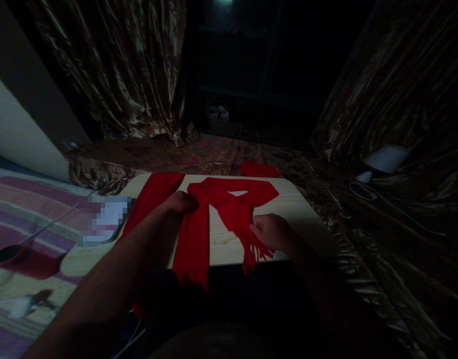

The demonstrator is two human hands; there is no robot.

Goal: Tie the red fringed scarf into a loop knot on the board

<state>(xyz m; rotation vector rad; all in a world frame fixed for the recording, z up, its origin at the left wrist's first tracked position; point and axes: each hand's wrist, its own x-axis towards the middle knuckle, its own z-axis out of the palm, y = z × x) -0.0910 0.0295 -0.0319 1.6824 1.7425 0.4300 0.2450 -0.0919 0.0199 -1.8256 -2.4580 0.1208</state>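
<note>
A red fringed scarf (193,234) lies across a pale wooden tabletop (225,244), its strips folded and crossing. One end hangs over the near edge, and a tasselled end reaches that edge further right. My left hand (181,202) is closed at the upper bend of the middle strip, pinching the red cloth. On the right, my right hand (272,231) is closed, its fingertips against the cloth just above the tassels. Another red strip (154,194) runs down the table's left side, partly behind my left forearm. Whether it joins the scarf is hidden.
A blurred-out pale flat object (104,219) lies at the table's left edge. Beside it, a red cylindrical container (27,262) rests on striped bedding (45,214). Red cloth (259,169) sits beyond the far edge. A white lamp-like object (386,158) with a cable stands right.
</note>
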